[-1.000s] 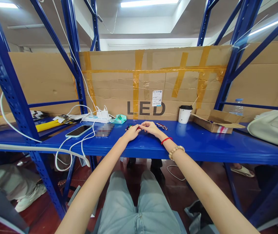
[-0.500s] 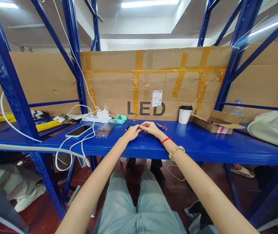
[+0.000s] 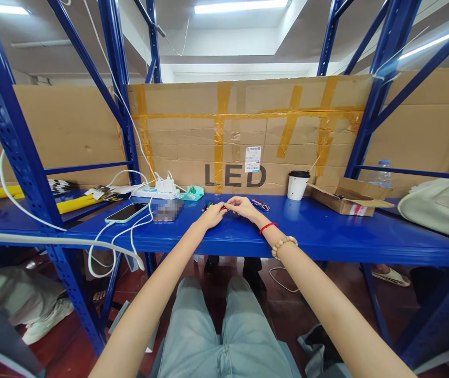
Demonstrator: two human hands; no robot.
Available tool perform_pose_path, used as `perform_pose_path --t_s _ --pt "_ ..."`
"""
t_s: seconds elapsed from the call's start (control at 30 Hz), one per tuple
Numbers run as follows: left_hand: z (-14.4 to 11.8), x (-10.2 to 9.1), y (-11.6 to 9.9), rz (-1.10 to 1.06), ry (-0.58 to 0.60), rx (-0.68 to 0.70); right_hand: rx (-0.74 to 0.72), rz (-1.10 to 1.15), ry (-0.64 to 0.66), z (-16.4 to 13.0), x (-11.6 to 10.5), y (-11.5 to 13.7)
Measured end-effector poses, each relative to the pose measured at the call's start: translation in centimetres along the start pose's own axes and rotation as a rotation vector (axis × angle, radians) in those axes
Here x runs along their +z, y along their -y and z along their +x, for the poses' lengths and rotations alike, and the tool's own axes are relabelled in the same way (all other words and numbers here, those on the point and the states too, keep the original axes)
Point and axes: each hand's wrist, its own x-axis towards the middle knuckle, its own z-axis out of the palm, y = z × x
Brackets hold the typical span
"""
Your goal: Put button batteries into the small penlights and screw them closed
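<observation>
Head view: left hand (image 3: 212, 214) and right hand (image 3: 243, 206) meet over the bench (image 3: 334, 231), fingertips pinched on a small red piece (image 3: 223, 208), mostly hidden between them. Small coloured pieces (image 3: 206, 206) lie just beyond the left hand, and red-and-blue items (image 3: 261, 205) just beyond the right. A loosened pinch could drop the piece, and a forward nudge could scatter its neighbours. Leftward, a phone (image 3: 126, 212) and power strip (image 3: 149, 194) crowd the bench; rightward, room opens toward a white cup (image 3: 297, 188) and carton (image 3: 340, 203). Cardboard (image 3: 180, 142) bounds the back; the front edge (image 3: 350, 255) runs beneath the forearms (image 3: 155, 294).
</observation>
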Motion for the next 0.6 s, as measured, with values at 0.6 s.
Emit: perform_pose_path --t_s 0.6 --pt "-0.01 0.02 0.02 0.058 0.020 -0.001 0.019 -0.045 -0.028 -0.37 -0.12 0.12"
